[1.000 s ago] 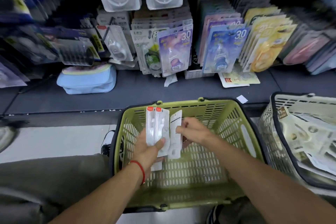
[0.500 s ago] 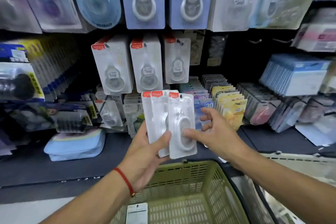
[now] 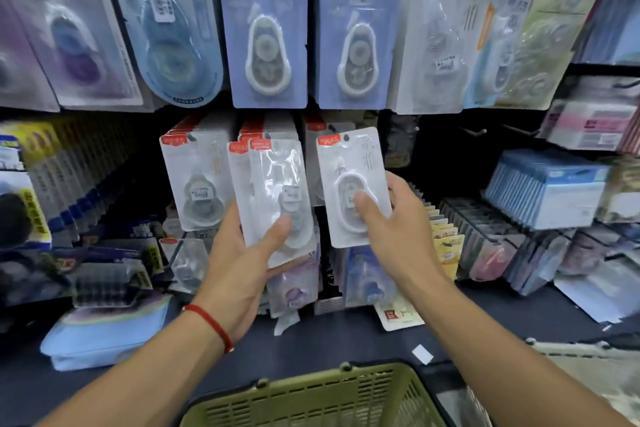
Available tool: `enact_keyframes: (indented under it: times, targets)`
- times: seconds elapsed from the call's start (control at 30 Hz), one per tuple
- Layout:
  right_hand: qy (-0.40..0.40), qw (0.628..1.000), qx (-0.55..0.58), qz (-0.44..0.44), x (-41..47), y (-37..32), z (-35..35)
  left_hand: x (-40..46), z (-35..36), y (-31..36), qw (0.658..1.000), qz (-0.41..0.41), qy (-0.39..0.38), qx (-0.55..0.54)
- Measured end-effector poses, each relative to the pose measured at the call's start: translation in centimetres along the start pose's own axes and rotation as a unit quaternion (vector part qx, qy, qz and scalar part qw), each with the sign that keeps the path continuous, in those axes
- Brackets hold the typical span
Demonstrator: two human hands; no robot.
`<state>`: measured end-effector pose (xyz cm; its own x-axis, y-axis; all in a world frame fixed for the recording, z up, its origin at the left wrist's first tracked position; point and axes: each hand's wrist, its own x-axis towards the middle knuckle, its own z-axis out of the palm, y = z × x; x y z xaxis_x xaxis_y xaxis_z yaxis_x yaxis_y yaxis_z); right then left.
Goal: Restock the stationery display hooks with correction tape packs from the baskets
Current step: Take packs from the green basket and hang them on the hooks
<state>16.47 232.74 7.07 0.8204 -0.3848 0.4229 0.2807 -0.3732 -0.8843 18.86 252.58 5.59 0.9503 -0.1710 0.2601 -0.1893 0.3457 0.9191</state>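
My left hand [image 3: 242, 263] grips two white correction tape packs [image 3: 273, 194] with red top labels, thumb across their fronts. My right hand [image 3: 394, 229] pinches a single matching pack [image 3: 349, 170] by its lower half and holds it upright in front of the middle row of hooks. Behind the held packs hang rows of the same white packs [image 3: 195, 180] on the display hooks. The rim of the green basket [image 3: 311, 395] shows at the bottom edge, below both arms.
Larger blue-backed tape packs [image 3: 270, 28] hang on the upper row. Stacked stationery fills the dark shelf [image 3: 339, 340], with a light blue pouch [image 3: 104, 336] at left and blue boxes [image 3: 547, 187] at right. A second, pale basket's rim [image 3: 568, 347] shows at lower right.
Both hands rose from the green basket to the hooks. My right hand has pulled one pack away from the bunch in my left hand and moved it right and up.
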Motion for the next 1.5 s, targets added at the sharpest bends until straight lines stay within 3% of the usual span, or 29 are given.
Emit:
enact_keyframes:
  times: [0.27, 0.37, 0.53, 0.73, 0.83, 1.0, 1.3, 1.43, 1.5]
  targets:
    - [0.037, 0.999, -0.005, -0.003, 1.2, 0.2, 2.0, 0.0, -1.1, 0.8, 1.0, 0.018, 0.007, 0.003]
    - [0.016, 0.998, -0.065, -0.007, 2.1, 0.7, 2.7, 0.0, -1.5, 0.8, 1.0, 0.025, 0.004, 0.01]
    - [-0.025, 0.978, -0.19, 0.077, 2.3, 1.2, 3.5, -0.2, -1.4, 0.0, 1.0, -0.008, -0.015, -0.001]
    - [-0.154, 0.986, 0.038, 0.046, -1.1, 0.4, 4.5, -0.5, -1.0, -0.3, 0.996, -0.054, -0.055, -0.036]
    - [-0.129, 0.989, 0.063, 0.02, -1.3, 0.5, 4.2, -0.5, -0.8, -0.3, 0.994, -0.077, -0.052, -0.048]
    - [0.005, 0.994, 0.106, 0.016, -0.3, 0.3, 2.9, -0.1, -0.8, -0.2, 0.993, -0.099, 0.012, -0.065]
    - [0.039, 0.995, 0.095, 0.022, 0.9, 0.8, 2.1, 0.4, -1.1, 0.0, 0.989, -0.083, 0.057, -0.107]
    - [0.041, 0.998, 0.036, 0.014, 1.1, 1.2, 2.1, 0.5, -1.0, 0.1, 0.991, -0.076, 0.059, -0.097]
    - [-0.002, 0.994, -0.11, 0.013, 1.3, 1.8, 2.0, 0.4, -0.9, 0.2, 0.993, -0.072, 0.055, -0.071]
